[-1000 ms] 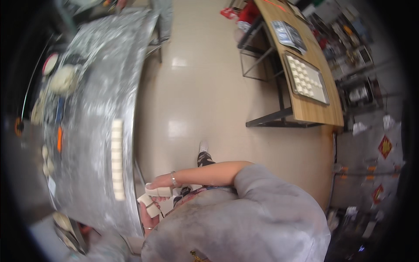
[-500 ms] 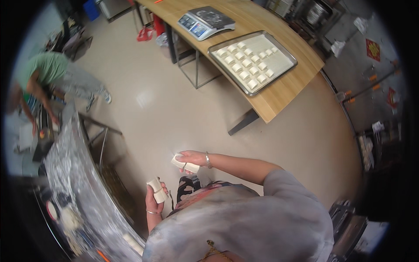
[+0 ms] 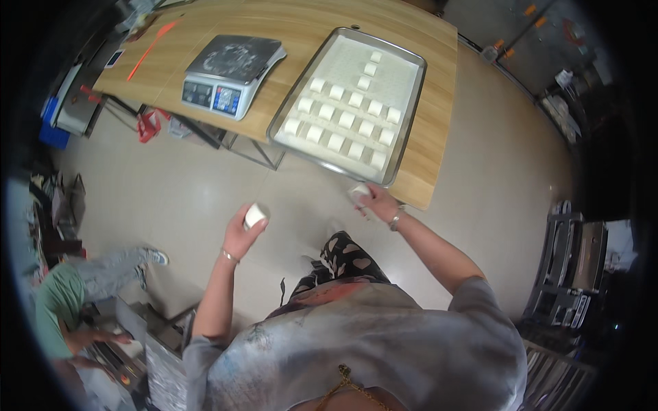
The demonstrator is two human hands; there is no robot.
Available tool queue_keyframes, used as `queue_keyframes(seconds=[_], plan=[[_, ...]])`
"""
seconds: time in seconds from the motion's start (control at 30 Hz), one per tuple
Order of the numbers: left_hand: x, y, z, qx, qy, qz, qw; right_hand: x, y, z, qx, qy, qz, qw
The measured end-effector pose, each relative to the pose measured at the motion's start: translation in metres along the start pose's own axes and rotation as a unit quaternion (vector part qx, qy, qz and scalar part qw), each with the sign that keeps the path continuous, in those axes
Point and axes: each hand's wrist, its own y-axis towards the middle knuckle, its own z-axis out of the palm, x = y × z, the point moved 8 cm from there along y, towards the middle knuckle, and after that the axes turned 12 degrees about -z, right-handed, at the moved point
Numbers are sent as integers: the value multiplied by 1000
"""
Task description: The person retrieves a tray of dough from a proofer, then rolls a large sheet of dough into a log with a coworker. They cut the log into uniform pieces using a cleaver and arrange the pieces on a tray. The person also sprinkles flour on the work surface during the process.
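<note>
My left hand (image 3: 239, 233) is closed around a white dough piece (image 3: 256, 216), held over the floor in front of the table. Its fingers are mostly hidden behind the dough. My right hand (image 3: 381, 203), somewhat blurred, grips another white dough piece (image 3: 358, 192) just off the near edge of a metal baking tray (image 3: 329, 168). Whether either hand has more than one piece is not clear from here. On the tray, several short dough cylinders (image 3: 346, 120) lie in three rows, with a short line of three behind them.
The tray rests on a wooden table (image 3: 428, 144). Left of it stands a digital scale (image 3: 229, 68) with a floury top. A person in a green shirt (image 3: 60, 301) bends over equipment at lower left. Dark racks (image 3: 572, 274) stand at right.
I have turned and come closer to the wooden table. Both hands have moved forward with their dough, the right one now beside the tray. The metal-topped bench has mostly left the view.
</note>
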Motion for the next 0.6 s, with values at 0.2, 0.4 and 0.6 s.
queue_keyframes(seconds=[0.2, 0.4, 0.6], plan=[[-156, 166, 31, 44, 200, 172, 964, 29, 95, -124, -122, -194, -45, 972], [-243, 315, 94, 45, 350, 288, 890, 54, 222, -213, -155, -448, -84, 876], [-271, 432, 159, 76, 407, 338, 845, 31, 284, -249, -117, -563, -65, 815]])
